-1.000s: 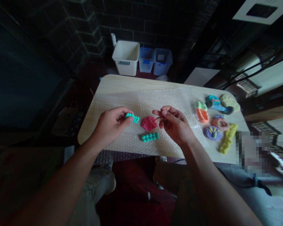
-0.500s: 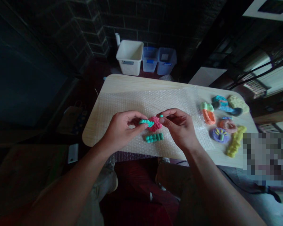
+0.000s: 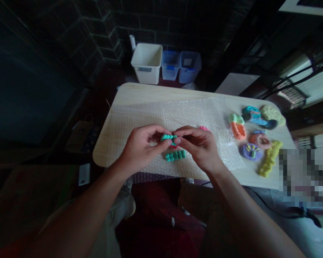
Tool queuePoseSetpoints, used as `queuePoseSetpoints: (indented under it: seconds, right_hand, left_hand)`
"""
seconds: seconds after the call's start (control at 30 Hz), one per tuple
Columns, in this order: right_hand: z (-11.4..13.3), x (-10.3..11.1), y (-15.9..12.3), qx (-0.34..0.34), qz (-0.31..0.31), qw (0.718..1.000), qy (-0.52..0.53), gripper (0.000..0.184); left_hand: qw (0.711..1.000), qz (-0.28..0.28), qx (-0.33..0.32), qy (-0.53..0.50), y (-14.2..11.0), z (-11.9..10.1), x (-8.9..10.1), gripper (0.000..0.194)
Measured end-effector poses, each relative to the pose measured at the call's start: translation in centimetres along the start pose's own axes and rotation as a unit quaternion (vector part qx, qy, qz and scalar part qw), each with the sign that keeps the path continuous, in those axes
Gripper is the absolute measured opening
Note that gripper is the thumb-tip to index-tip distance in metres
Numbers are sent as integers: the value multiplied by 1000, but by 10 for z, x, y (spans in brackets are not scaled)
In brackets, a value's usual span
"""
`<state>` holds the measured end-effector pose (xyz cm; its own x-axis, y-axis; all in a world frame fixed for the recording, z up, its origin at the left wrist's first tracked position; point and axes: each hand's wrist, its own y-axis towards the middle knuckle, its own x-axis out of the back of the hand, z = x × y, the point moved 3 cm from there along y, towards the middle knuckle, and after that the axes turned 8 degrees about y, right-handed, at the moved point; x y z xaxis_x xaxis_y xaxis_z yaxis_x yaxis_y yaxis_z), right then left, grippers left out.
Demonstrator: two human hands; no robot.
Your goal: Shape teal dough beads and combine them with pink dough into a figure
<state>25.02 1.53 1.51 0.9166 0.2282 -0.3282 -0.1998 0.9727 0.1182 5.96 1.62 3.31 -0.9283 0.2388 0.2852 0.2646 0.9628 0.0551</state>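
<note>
Closer together now, both hands pinch the bumpy turquoise clay piece (image 3: 167, 137) above the bubble wrap (image 3: 140, 114), left hand (image 3: 144, 145) and right hand (image 3: 200, 145) each with thumb against fingers. Just nearer the wearer than that piece lies a knobbly green clay block (image 3: 175, 155).

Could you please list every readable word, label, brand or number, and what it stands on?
No text can be read.
The pale square on the right-hand blue bin is too small and blurred.
The purple disc bears yellow marks, no legible letters.
</note>
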Motion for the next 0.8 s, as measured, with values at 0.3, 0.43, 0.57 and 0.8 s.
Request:
queuePoseSetpoints:
  seconds: [0.3, 0.43, 0.57, 0.8]
  right_hand:
    - [0, 0, -1, -1, -3, 1000, 6, 13]
    - [-1, 0, 0, -8, -3, 1000, 10, 16]
    - [-2, 1, 0, -19, -7, 999, 36, 21]
    - [-1, 1, -2, -9, -35, 999, 21, 14]
  left_hand:
    - [1000, 4, 7, -27, 0, 2, -3, 17]
    - [998, 5, 10, -59, 1, 2, -5, 19]
    - [996, -3, 5, -89, 2, 3, -7, 21]
    - [995, -16, 5, -99, 3, 6, -7, 22]
